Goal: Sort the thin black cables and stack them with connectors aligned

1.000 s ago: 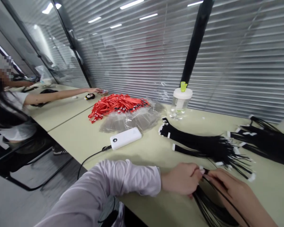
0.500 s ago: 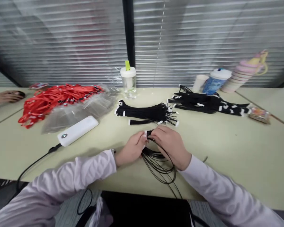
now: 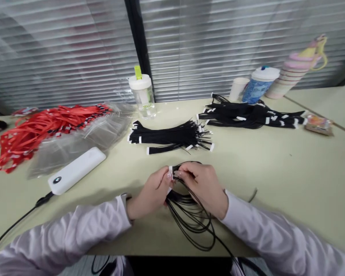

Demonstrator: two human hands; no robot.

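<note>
My left hand is closed on the end of a bundle of thin black cables, near a white connector that sticks out by the thumb. With thumb and fingertips, my right hand pinches the same black cables just right of the connector. Loops of cable hang below both hands toward the table's front edge. Beyond the hands lies a flat bunch of black cables with white connectors.
Farther right is a second black cable bunch, before a paper cup, a blue cup and a pink bottle. Left are red straps, clear bags, a white power bank and a clear drink bottle.
The view has turned and tilted slightly. My right fingertips have moved closer against the connector end, and the loops hang a little lower. Another person's hand has mostly left view at the left.
</note>
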